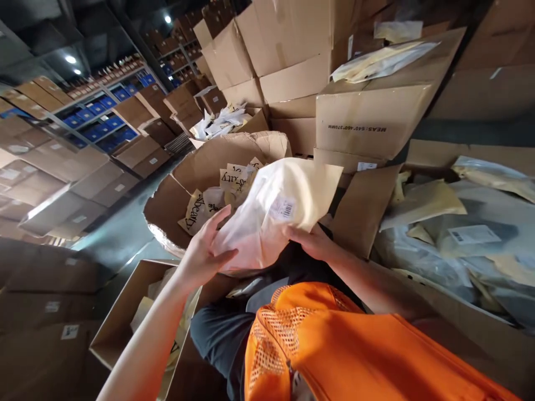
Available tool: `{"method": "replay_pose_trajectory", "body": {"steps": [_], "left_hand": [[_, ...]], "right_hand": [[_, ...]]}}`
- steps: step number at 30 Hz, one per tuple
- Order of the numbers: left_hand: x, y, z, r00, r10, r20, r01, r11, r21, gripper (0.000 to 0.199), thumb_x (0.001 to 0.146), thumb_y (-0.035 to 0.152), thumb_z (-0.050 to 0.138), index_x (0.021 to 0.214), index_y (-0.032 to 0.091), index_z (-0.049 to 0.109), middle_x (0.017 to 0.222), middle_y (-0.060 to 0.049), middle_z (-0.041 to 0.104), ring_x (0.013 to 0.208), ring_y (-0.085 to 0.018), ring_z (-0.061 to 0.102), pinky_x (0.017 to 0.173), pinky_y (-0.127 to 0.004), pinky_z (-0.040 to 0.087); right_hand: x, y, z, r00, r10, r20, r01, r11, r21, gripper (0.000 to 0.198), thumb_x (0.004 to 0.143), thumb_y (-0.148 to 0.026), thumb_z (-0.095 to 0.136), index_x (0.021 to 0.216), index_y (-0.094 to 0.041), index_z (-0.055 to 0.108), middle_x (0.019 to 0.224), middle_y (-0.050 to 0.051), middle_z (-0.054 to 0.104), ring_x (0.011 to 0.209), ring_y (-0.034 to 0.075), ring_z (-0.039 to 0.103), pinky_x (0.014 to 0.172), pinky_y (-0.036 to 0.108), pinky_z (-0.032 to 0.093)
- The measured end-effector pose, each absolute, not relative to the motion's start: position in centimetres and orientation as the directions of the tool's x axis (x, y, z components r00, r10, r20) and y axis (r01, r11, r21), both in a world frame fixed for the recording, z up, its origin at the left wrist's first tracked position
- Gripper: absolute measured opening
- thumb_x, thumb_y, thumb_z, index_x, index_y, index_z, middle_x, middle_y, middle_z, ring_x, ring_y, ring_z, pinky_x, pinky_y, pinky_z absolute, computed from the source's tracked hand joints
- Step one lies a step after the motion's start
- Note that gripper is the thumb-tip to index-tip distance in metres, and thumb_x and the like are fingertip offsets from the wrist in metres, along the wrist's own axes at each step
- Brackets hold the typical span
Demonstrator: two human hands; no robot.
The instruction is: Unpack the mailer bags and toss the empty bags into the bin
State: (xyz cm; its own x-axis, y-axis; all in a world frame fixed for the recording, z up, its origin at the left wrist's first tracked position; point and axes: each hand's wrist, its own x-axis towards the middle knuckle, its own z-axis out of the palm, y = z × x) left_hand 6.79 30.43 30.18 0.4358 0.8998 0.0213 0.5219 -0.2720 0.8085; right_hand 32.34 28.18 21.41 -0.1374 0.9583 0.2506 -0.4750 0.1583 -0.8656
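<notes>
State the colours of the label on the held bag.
White with black barcode lines on the label; head view.

The label (283, 208) on the package (254, 236) is too small to read.

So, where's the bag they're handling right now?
In the head view, the bag is near the centre, between the left hand and right hand, partly in front of the rounded cardboard box.

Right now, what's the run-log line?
left hand: spread, touching package | right hand: holding package edge | barcode label: visible | open carton: beyond package, printed packets inside
</notes>
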Motion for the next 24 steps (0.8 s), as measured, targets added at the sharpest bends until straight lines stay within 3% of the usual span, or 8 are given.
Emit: {"method": "replay_pose_trajectory", "body": {"steps": [2, 6, 10, 16, 24], "left_hand": [[6.8, 30.5, 29.9, 0.385, 0.922, 0.05, 0.51, -0.258, 0.821, 0.085, 0.075, 0.031, 0.082, 0.149, 0.034, 0.041, 0.154, -0.01, 0.044, 0.102, -0.024, 0.07, 0.079, -0.033, 0.063], [6.9, 30.8, 29.7, 0.35, 0.931, 0.107, 0.441, -0.264, 0.858, 0.086, 0.072, 0.03, 0.083, 0.147, 0.03, 0.042, 0.149, -0.013, 0.05, 0.101, -0.025, 0.07, 0.079, -0.036, 0.063], [7.2, 30.9, 29.7, 0.367, 0.92, 0.137, 0.484, -0.315, 0.817, 0.083, 0.074, 0.028, 0.081, 0.148, 0.03, 0.042, 0.148, -0.012, 0.051, 0.102, -0.025, 0.07, 0.075, -0.032, 0.063], [7.6, 30.8, 30.0, 0.407, 0.895, 0.184, 0.496, -0.386, 0.778, 0.081, 0.077, 0.028, 0.079, 0.148, 0.032, 0.042, 0.149, -0.01, 0.051, 0.109, -0.023, 0.069, 0.084, -0.029, 0.061], [7.6, 30.7, 29.8, 0.421, 0.891, 0.173, 0.497, -0.385, 0.778, 0.081, 0.079, 0.028, 0.078, 0.15, 0.034, 0.04, 0.149, -0.009, 0.051, 0.116, -0.026, 0.065, 0.077, -0.026, 0.062]], "right_hand": [[32.1, 27.5, 21.0, -0.046, 0.989, 0.143, -0.526, 0.098, -0.845, 0.049, 0.078, -0.058, 0.075, 0.115, -0.027, 0.071, 0.124, 0.001, 0.069, 0.128, 0.023, 0.059, 0.116, 0.038, 0.044], [32.3, 26.6, 19.9, -0.038, 0.999, 0.017, -0.618, -0.01, -0.786, 0.046, 0.076, -0.056, 0.077, 0.112, -0.027, 0.072, 0.123, 0.001, 0.07, 0.133, 0.024, 0.055, 0.118, 0.039, 0.043], [32.7, 26.0, 19.4, -0.047, 0.999, -0.021, -0.651, -0.046, -0.758, 0.044, 0.074, -0.058, 0.078, 0.105, -0.027, 0.073, 0.12, 0.001, 0.071, 0.132, 0.024, 0.056, 0.117, 0.039, 0.044], [33.1, 25.5, 19.7, -0.047, 0.997, -0.064, -0.703, -0.078, -0.707, 0.051, 0.069, -0.058, 0.083, 0.109, -0.028, 0.073, 0.112, 0.002, 0.074, 0.115, 0.027, 0.067, 0.108, 0.044, 0.052], [33.1, 25.3, 19.5, -0.014, 0.992, -0.124, -0.717, -0.096, -0.691, 0.05, 0.062, -0.057, 0.086, 0.099, -0.027, 0.072, 0.109, 0.002, 0.075, 0.113, 0.029, 0.068, 0.102, 0.044, 0.056]]}}
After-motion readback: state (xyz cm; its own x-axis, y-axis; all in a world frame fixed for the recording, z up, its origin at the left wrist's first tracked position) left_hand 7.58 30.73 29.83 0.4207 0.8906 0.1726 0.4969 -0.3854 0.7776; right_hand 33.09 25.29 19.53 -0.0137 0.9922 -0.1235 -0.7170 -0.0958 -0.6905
